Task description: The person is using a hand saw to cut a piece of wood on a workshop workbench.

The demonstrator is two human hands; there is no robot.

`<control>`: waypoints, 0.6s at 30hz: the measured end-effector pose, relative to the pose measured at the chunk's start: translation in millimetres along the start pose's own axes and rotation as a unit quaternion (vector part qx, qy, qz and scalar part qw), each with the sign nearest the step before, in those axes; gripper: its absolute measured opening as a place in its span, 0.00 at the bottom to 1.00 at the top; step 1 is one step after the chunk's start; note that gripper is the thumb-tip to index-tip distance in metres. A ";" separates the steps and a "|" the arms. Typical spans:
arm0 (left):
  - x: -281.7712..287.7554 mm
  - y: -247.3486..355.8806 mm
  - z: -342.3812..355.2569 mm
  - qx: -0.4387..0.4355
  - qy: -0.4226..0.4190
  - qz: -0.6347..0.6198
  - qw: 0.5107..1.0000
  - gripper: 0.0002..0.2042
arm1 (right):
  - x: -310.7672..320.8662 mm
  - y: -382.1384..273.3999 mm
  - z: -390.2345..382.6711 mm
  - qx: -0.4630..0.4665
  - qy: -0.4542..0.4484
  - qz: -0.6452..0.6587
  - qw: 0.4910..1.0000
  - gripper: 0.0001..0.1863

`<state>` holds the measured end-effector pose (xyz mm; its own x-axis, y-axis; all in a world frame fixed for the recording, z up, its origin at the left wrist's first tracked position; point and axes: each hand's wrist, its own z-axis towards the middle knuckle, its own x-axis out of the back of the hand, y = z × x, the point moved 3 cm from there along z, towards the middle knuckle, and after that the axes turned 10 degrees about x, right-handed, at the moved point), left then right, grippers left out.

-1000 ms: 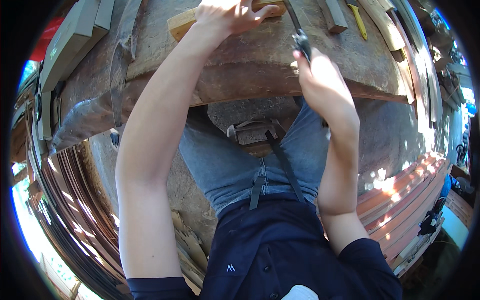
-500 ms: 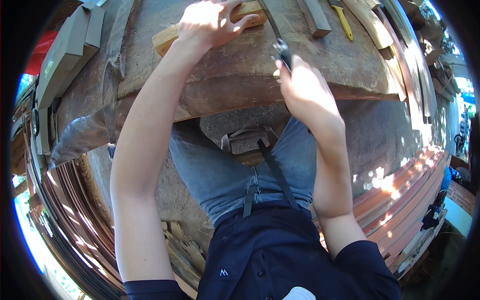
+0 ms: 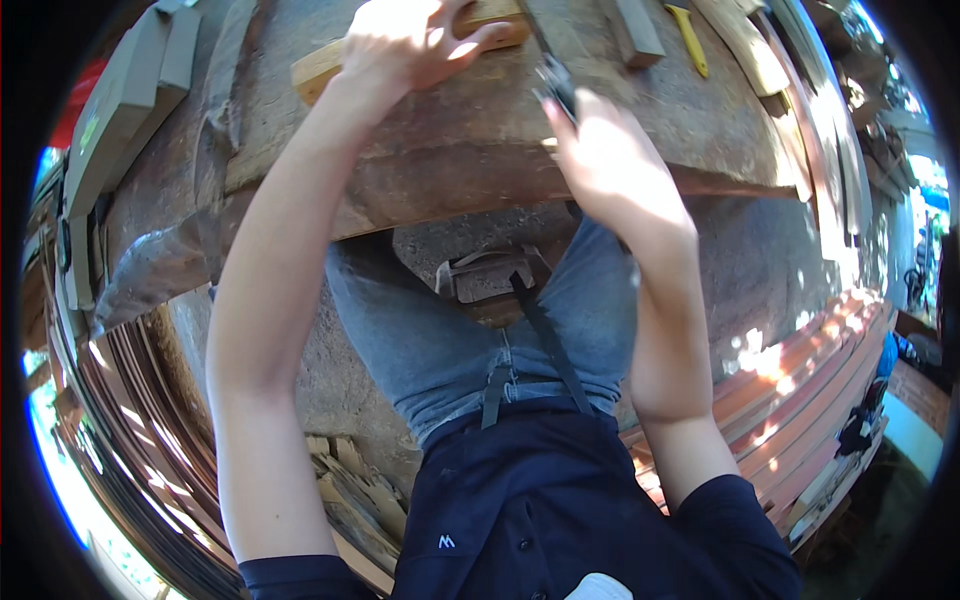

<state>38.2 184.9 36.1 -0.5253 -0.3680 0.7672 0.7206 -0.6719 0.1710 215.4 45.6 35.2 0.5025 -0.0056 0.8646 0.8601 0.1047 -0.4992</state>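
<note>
My left hand (image 3: 405, 40) presses on a light wooden block (image 3: 318, 70) at the far edge of the view. Its thumb stretches along the block's near side, while the other fingertips run out of the picture. My right hand (image 3: 615, 150) is closed around the dark handle of a saw (image 3: 560, 85) and looks blurred. The saw's thin dark blade reaches away from me, close by the right end of the block. Where the blade meets the wood, if it does, I cannot make out.
Both arms reach over the worn wooden workbench (image 3: 440, 190). A squared wood piece (image 3: 634, 35) and a yellow-handled brush (image 3: 692, 40) lie to the right. Grey box-like pieces (image 3: 115, 120) stand at left. Stacked reddish planks (image 3: 770, 400) lie lower right, dark strips (image 3: 150, 430) lower left.
The view has shifted slightly, so the block and my left hand appear a little farther left and up. My right hand and the saw have moved only a little; both grips stay the same.
</note>
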 end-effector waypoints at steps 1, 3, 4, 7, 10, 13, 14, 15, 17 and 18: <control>-7.2 -3.7 -0.8 -0.015 0.036 0.019 0.999 0.23 | -1.6 -3.0 -23.5 0.014 0.042 -0.034 0.998 0.18; -7.0 4.4 1.9 0.005 -0.001 0.007 1.000 0.25 | -1.6 -2.7 -38.2 0.025 0.055 -0.033 0.998 0.18; -6.8 0.1 -1.5 0.004 -0.003 0.008 1.000 0.25 | -1.1 -6.0 -41.0 0.033 0.069 -0.036 0.996 0.17; -11.6 -6.4 -9.0 0.013 -0.008 0.013 1.000 0.24 | -0.2 2.9 22.7 -0.035 -0.040 0.028 0.998 0.19; -9.4 -10.1 -11.0 0.032 -0.024 0.046 0.998 0.22 | -15.8 0.1 63.5 -0.030 -0.001 -0.010 0.999 0.21; -8.3 -11.5 -10.2 -0.015 0.046 0.021 0.999 0.22 | -13.3 0.5 35.1 0.005 -0.020 -0.002 1.000 0.23; -5.4 -10.8 -4.8 -0.007 0.067 0.023 0.997 0.22 | -5.1 -2.3 13.1 0.008 -0.014 0.015 1.000 0.22; -9.4 -10.8 -1.9 0.060 -0.023 0.036 0.997 0.24 | -4.6 -4.5 -9.6 -0.046 -0.020 -0.011 0.999 0.20; -16.3 -8.4 -0.1 0.045 -0.028 0.035 0.998 0.25 | -2.8 8.1 -45.6 0.129 0.057 -0.059 0.988 0.19; -17.8 -6.5 1.6 0.044 -0.021 0.022 0.999 0.24 | -6.6 14.6 -39.8 0.081 0.053 -0.053 0.994 0.20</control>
<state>43.6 196.9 22.3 -0.4744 -0.3668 0.8003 0.7803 -0.5961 0.1893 228.2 7.6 19.9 0.4239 -0.1300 0.8963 0.8875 0.2573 -0.3824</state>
